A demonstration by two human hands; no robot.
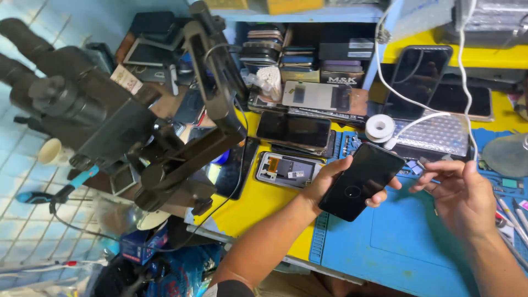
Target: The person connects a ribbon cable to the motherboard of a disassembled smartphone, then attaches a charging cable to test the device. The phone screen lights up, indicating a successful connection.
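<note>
Both forearms reach in from the near edge over a blue repair mat point(396, 242). A black smartphone point(360, 180), its dark screen facing up, sits cradled in the left hand point(330, 184), fingers wrapped round its edges and one end left exposed toward the right. Just beside that end, the right hand point(459, 192) pinches the plug of a white charging cable point(426, 118), which trails off to the far side. Farther left lie an opened phone point(286, 169) and a microscope point(110, 110).
</note>
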